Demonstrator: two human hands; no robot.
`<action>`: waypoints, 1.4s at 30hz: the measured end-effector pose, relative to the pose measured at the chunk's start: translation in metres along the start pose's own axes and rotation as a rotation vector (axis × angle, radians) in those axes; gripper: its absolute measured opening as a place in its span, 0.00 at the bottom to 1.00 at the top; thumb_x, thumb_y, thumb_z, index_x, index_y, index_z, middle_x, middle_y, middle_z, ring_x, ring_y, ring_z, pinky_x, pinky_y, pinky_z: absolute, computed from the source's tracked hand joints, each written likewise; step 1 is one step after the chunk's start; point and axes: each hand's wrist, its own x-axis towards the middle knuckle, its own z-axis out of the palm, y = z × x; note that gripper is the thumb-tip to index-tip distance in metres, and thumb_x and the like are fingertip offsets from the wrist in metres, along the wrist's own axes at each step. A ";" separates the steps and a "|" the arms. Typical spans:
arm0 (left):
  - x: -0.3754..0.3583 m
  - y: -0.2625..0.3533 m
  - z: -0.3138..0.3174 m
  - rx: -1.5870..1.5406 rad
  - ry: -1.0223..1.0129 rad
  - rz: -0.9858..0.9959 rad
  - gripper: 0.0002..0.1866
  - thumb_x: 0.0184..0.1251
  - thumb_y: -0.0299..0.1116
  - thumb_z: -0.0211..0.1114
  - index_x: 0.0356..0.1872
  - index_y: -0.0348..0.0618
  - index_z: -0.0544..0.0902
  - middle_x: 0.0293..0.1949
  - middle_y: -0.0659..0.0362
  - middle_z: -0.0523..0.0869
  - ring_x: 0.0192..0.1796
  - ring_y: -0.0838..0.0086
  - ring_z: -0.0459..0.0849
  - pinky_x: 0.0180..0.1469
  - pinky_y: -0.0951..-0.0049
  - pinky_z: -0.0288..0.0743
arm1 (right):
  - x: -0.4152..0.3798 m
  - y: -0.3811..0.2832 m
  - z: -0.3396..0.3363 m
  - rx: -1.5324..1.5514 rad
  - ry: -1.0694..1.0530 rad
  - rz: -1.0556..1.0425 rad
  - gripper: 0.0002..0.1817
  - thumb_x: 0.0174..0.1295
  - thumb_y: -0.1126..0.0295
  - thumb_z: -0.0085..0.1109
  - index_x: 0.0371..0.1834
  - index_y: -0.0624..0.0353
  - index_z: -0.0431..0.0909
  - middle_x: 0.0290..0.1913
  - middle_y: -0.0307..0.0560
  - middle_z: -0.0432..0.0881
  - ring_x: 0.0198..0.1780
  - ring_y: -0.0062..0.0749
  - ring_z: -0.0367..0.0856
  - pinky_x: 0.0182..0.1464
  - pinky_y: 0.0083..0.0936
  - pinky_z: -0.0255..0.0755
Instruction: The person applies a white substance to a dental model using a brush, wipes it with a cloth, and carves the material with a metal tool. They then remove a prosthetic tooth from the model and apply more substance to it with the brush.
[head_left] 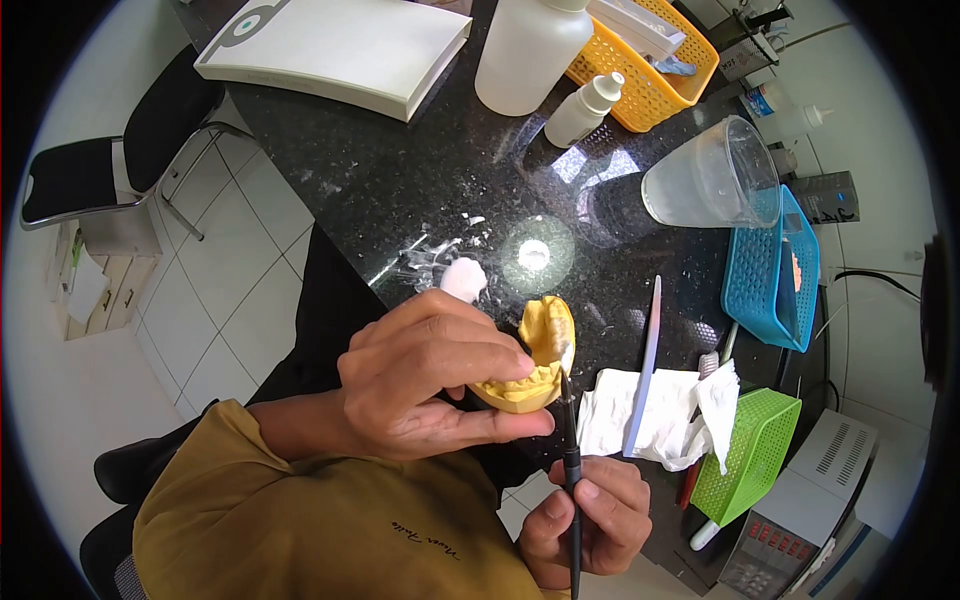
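My left hand [440, 375] grips a yellow dental cast [520, 390] between thumb and fingers, above the front edge of the dark counter. White material shows along the cast's right side. My right hand [590, 515] holds a thin black brush-like tool [571, 450] in a pinch, pointing away from me. Its tip is at the right side of the cast; whether it touches cannot be made out. Just beyond my left hand lies a small mound of white powder [463, 280] on the counter, with white smears around it.
Right of the cast, a purple-white file [645, 365] lies on white tissues [600, 412]. Farther out stand a clear cup [700, 180], blue basket [768, 275], green basket [750, 455], yellow basket [640, 105], white bottles [530, 55] and a white box [330, 50] on the counter [400, 170].
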 end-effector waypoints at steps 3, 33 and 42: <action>0.000 0.000 0.001 -0.009 0.056 -0.006 0.23 0.38 0.33 0.85 0.37 0.39 0.84 0.31 0.60 0.88 0.31 0.73 0.85 0.25 0.80 0.76 | 0.000 0.000 -0.001 -0.011 -0.014 0.004 0.17 0.50 0.76 0.70 0.43 0.59 0.76 0.32 0.49 0.82 0.28 0.34 0.83 0.28 0.22 0.77; -0.001 0.000 -0.006 0.014 -0.078 0.016 0.31 0.41 0.35 0.85 0.47 0.41 0.77 0.34 0.57 0.86 0.35 0.72 0.84 0.35 0.78 0.74 | 0.000 0.002 0.000 0.044 0.022 -0.027 0.17 0.49 0.77 0.69 0.43 0.60 0.76 0.32 0.49 0.82 0.28 0.35 0.84 0.28 0.21 0.78; 0.000 -0.005 -0.008 -0.020 -0.099 0.052 0.30 0.44 0.32 0.84 0.47 0.40 0.76 0.36 0.53 0.85 0.39 0.67 0.84 0.41 0.72 0.79 | -0.011 0.010 -0.002 0.199 0.144 -0.085 0.17 0.53 0.76 0.69 0.45 0.61 0.75 0.37 0.52 0.81 0.30 0.35 0.82 0.28 0.24 0.78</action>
